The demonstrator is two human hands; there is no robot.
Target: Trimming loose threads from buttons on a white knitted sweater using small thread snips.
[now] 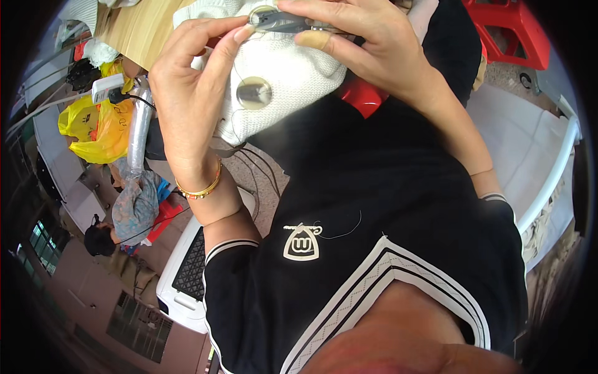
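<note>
A white knitted garment (289,78) lies bunched under both hands at the top. One large round button (254,93), translucent olive with a dark band, is on it. My left hand (196,78) pinches the edge of a second round button (263,14) between thumb and forefinger. My right hand (367,40), a tan wrap round its thumb, grips small dark grey thread snips (283,23) against that button. A thin dark thread runs down the knit from my left fingers.
A wooden tabletop (140,28) lies at upper left, beside yellow plastic bags (103,128) and a white plug adapter (108,88). Red plastic stools (514,28) stand at upper right. Another person (124,218) is at far left. Cables hang below the garment.
</note>
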